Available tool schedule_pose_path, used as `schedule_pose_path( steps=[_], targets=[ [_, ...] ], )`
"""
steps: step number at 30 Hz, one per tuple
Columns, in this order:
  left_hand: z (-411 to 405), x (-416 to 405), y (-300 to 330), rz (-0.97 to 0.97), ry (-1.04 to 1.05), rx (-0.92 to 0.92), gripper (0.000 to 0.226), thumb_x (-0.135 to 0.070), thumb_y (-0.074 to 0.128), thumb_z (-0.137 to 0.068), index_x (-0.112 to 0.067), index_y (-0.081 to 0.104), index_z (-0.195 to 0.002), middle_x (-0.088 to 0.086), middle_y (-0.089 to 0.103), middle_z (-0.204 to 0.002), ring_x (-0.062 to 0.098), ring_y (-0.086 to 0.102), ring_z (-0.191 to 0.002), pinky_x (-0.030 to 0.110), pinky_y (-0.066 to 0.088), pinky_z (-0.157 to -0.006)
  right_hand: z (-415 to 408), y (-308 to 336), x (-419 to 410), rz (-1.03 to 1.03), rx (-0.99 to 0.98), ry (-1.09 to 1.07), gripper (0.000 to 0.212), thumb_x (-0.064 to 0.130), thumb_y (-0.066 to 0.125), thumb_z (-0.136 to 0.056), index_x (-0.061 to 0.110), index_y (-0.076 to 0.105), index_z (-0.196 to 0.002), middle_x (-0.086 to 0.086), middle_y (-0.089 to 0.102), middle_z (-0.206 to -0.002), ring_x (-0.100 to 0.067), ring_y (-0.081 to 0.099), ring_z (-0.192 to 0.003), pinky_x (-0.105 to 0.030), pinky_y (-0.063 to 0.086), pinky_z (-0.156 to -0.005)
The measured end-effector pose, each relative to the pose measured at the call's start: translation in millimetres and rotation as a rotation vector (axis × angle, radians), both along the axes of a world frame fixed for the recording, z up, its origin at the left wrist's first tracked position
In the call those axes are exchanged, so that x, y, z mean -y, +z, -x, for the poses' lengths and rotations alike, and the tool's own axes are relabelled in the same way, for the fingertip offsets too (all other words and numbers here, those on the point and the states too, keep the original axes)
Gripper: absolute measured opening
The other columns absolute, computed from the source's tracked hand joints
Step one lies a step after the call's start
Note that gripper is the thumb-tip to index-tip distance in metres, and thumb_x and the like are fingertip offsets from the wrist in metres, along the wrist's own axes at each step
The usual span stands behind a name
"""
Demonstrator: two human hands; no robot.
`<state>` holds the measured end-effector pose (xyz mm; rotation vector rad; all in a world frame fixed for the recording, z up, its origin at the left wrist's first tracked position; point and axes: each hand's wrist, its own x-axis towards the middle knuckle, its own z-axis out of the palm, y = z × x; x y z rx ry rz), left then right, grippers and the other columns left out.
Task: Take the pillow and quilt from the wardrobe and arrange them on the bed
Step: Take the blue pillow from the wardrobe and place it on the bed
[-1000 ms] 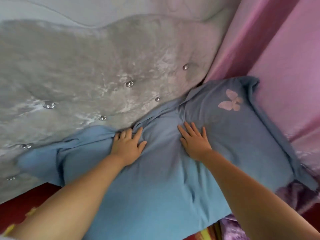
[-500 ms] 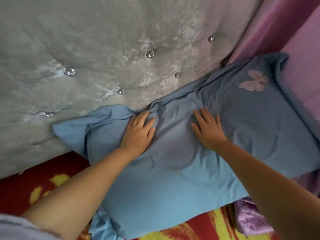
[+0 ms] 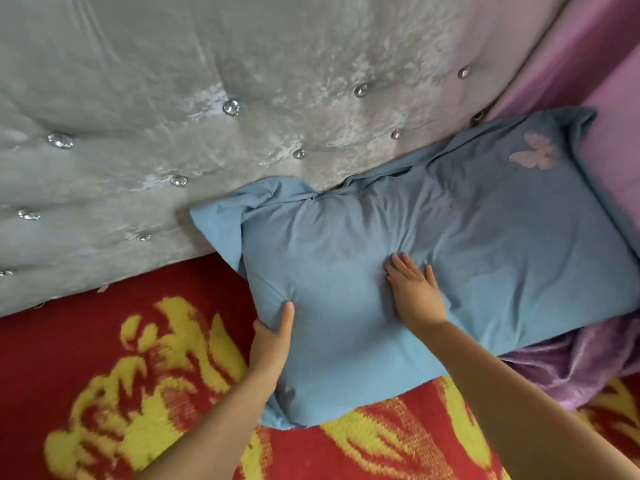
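The soft blue pillow (image 3: 433, 271) lies on the bed, touching the shiny grey headboard (image 3: 207, 98) with its round glass buttons. A pale pink butterfly (image 3: 535, 154) is stitched near one corner. The left hand (image 3: 272, 341) grips the pillow's side edge. The right hand (image 3: 414, 292) lies flat and open on top. Underneath is a fuzzy red and yellow blanket (image 3: 138, 375), with wrinkly purple cloth (image 3: 571, 365) beside it.

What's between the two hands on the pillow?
Only bare blue pillow fabric, wrinkled. In the head view, the left hand grips its edge and the right hand lies flat on top; nothing else sits between.
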<state>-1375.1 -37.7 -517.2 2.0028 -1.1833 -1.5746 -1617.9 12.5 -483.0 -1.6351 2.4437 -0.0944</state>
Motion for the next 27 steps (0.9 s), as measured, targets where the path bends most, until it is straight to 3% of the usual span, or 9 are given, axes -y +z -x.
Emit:
schedule_pose_path(
  steps=[3,5,7,9,13,19,22,24,27],
  targets=[
    [5,-25,-3,-0.151,-0.122,0.077,0.094,-0.075,0.047,-0.076,-0.002,0.041,-0.134,0.018,0.055,-0.133,0.035,0.054,-0.120,0.040,0.045,-0.099,1,8,-6,0.085,-0.003,-0.074,0.037,0.019,0.042,-0.100,0.009,0.054,-0.133,-0.005,0.044,-0.149,-0.022,0.032,-0.143,-0.049,0.023,-0.112],
    [4,-29,-10,-0.208,-0.143,0.080,0.089,-0.069,0.046,-0.082,0.001,0.036,-0.136,0.020,0.051,-0.136,0.036,0.052,-0.122,0.040,0.045,-0.099,-4,5,-16,-0.071,-0.001,-0.052,0.049,0.031,0.036,-0.101,0.019,0.031,-0.149,-0.002,0.023,-0.160,-0.024,0.017,-0.148,-0.056,0.015,-0.114],
    [3,-15,-15,-0.143,-0.131,0.063,0.077,-0.060,0.046,-0.089,-0.001,0.035,-0.138,0.021,0.050,-0.138,0.036,0.050,-0.124,0.038,0.042,-0.101,-6,-2,-21,-0.217,-0.016,-0.003,0.056,0.042,0.026,-0.101,0.035,0.003,-0.153,0.004,0.000,-0.163,-0.024,-0.002,-0.150,-0.061,0.006,-0.114],
    [6,2,-15,-0.051,-0.136,0.018,0.068,-0.054,0.046,-0.091,-0.007,0.036,-0.139,0.017,0.052,-0.137,0.035,0.051,-0.124,0.036,0.040,-0.102,-4,-4,-15,-0.267,-0.017,0.003,0.057,0.044,0.021,-0.101,0.039,-0.006,-0.151,0.006,-0.009,-0.162,-0.024,-0.009,-0.150,-0.064,0.002,-0.113],
    [14,16,-12,0.068,-0.184,-0.044,0.060,-0.055,0.041,-0.092,-0.021,0.036,-0.140,0.008,0.055,-0.135,0.032,0.052,-0.123,0.034,0.040,-0.097,-1,-5,-4,-0.201,0.010,-0.112,0.055,0.044,0.021,-0.101,0.040,-0.002,-0.151,0.008,-0.007,-0.163,-0.022,-0.010,-0.150,-0.063,0.000,-0.115],
    [17,29,-27,0.007,-0.260,0.014,0.070,-0.046,0.045,-0.095,-0.015,0.015,-0.151,0.014,0.038,-0.150,0.033,0.040,-0.135,0.035,0.031,-0.110,0,-14,0,-0.237,0.005,-0.093,0.055,0.047,0.019,-0.101,0.041,-0.003,-0.151,0.008,-0.009,-0.163,-0.022,-0.012,-0.150,-0.066,-0.004,-0.113],
    [15,38,-9,0.024,-0.321,0.225,0.083,-0.050,0.049,-0.092,-0.017,0.004,-0.152,0.023,0.033,-0.149,0.040,0.038,-0.133,0.042,0.034,-0.108,3,-2,-1,-0.263,-0.004,-0.062,0.055,0.048,0.017,-0.101,0.040,-0.002,-0.151,0.008,-0.008,-0.163,-0.021,-0.009,-0.150,-0.064,-0.002,-0.113],
    [14,40,16,0.151,-0.404,0.375,0.084,-0.048,0.050,-0.092,-0.018,0.001,-0.152,0.024,0.030,-0.147,0.040,0.035,-0.133,0.046,0.035,-0.106,3,13,-7,-0.246,-0.002,-0.064,0.054,0.047,0.019,-0.101,0.038,0.001,-0.152,0.007,-0.005,-0.163,-0.019,-0.007,-0.150,-0.062,-0.001,-0.115],
    [21,45,67,0.364,-0.580,0.425,0.078,-0.043,0.047,-0.095,-0.019,0.001,-0.152,0.017,0.021,-0.155,0.033,0.022,-0.142,0.046,0.032,-0.109,0,53,-12,-0.223,0.015,-0.067,0.054,0.043,0.024,-0.102,0.033,0.011,-0.153,0.005,0.003,-0.163,-0.017,-0.001,-0.151,-0.058,0.000,-0.118]
  ],
)
